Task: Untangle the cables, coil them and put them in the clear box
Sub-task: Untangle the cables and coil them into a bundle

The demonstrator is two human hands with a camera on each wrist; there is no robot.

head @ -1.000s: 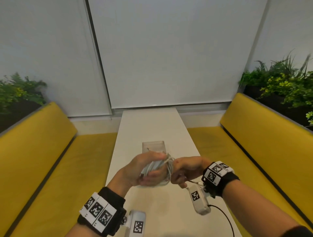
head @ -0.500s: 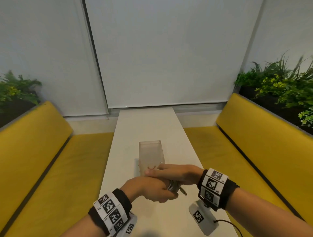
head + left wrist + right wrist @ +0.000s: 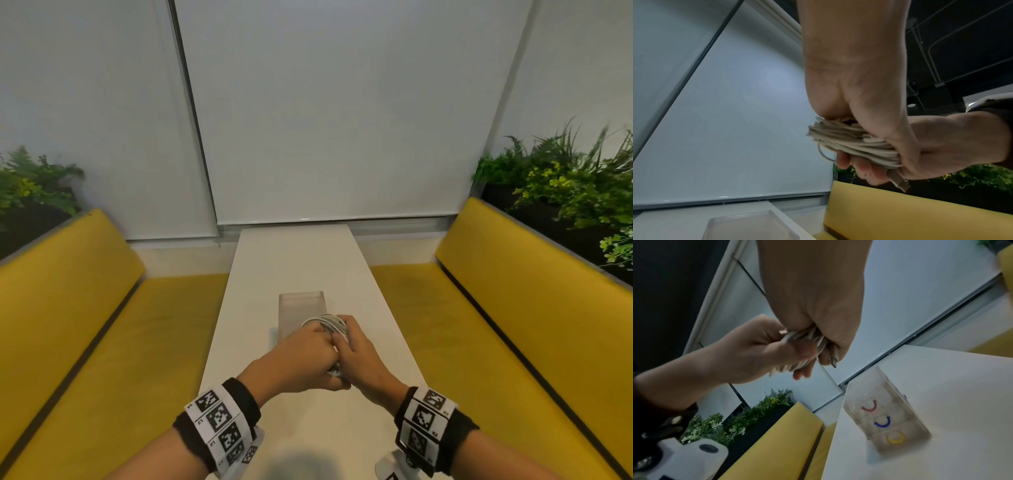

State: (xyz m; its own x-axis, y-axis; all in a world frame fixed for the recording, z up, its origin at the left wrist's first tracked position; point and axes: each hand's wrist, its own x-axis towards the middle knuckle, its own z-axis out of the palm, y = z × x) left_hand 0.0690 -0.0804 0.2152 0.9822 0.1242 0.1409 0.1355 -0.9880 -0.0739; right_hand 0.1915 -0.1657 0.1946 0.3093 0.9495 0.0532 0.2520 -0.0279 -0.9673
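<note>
Both sets of fingers are curled tight around 1 bundle of coiled white cable (image 3: 329,325), with the 2 hands pressed knuckle to knuckle in mid-air above the worktop (image 3: 298,260). The left hand (image 3: 301,359) clamps the near side of the coil; from its wrist view the fingers (image 3: 859,168) wrap underneath the strands and the thumb side closes over the top, and a metal USB plug (image 3: 899,181) pokes out below the fist. The right hand (image 3: 359,356) grips the same coil from the other side, its fingers (image 3: 824,356) folded over the loops, a few of which stick out beyond the knuckles toward the far end of the table.

Just beyond the hands stands the clear box (image 3: 301,308), upright on the white worktop and open at the top. The coil sits over its near edge in the head view, held above it rather than inside. Seen from the right wrist, the box (image 3: 888,418) shows 3 small coloured rings at its bottom: red, blue and yellow.

Each wrist carries a black band with black-and-white square markers (image 3: 222,421). Yellow benches (image 3: 534,308) run along both sides of the worktop, green plants (image 3: 565,185) sit behind the backrests, and pale roller blinds (image 3: 342,113) cover the far wall.
</note>
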